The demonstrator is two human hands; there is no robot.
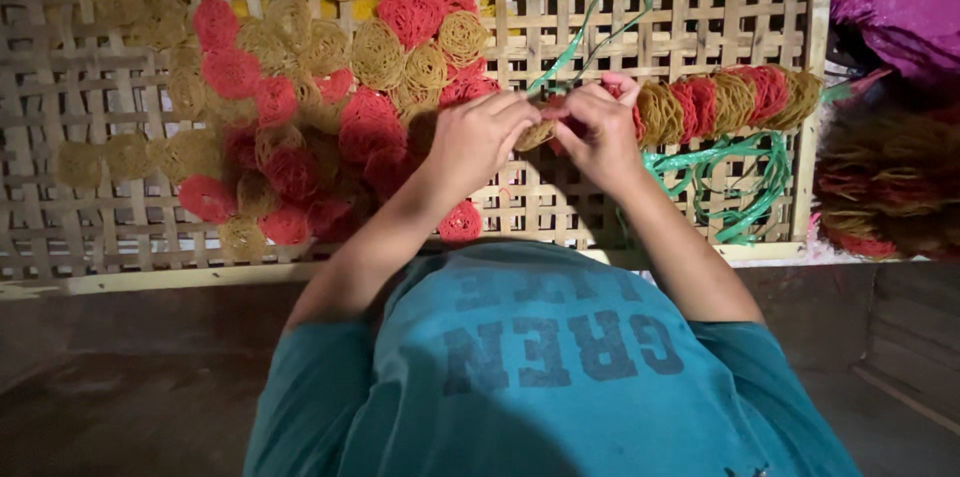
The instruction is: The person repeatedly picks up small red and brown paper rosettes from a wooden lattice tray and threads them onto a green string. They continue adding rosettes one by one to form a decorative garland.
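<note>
Hands meet above the woven bamboo tray [120, 237]: our left hand [478, 142] and right hand [598, 137] pinch a row of red and tan noodle discs [720, 102] threaded on green plastic string [590, 22]; loose discs [300, 107] lie left.

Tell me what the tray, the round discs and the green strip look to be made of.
Tray: woven flat slats, probably bamboo, pale tan and matt, with open square gaps. Round discs: nests of thin coiled strands, red or tan, dry and dull; possibly dried noodles or crackers, hard to say. Green strip: thin ribbon, likely plastic, slightly glossy, looping loosely; both hands, left hand and right hand, hold it at a strung row of discs.
</note>
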